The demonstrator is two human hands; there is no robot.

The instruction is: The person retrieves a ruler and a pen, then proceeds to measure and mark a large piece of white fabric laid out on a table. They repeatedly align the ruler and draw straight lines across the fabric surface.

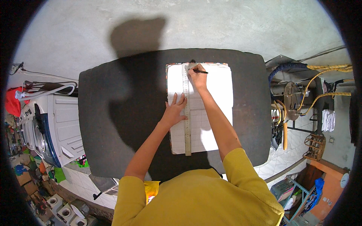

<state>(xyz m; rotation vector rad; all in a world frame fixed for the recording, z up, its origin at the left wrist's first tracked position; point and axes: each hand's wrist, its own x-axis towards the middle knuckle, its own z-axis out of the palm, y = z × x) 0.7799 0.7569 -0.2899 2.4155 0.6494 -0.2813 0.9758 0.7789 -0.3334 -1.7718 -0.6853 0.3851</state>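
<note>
An open ruled notebook (pixel 215 130) lies on the dark-covered table (pixel 249 113). Along its left part runs a long clear ruler (pixel 187 139), which reaches from the top of the page to just past the bottom edge. My left hand (pixel 175 110) rests flat with fingers spread, its fingertips at the ruler's left side about halfway down. In my right hand (pixel 198 78) a black pen (pixel 200 71) is gripped near the top of the page, close to the ruler's right edge. The pen's tip is too small to make out.
A white washing machine (pixel 56 124) stands left of the table. To the right are a round metal part with yellow hoses (pixel 292 100), a wooden handle (pixel 285 135) and a wicker basket (pixel 315 147). A grey wall (pixel 226 26) rises behind the table.
</note>
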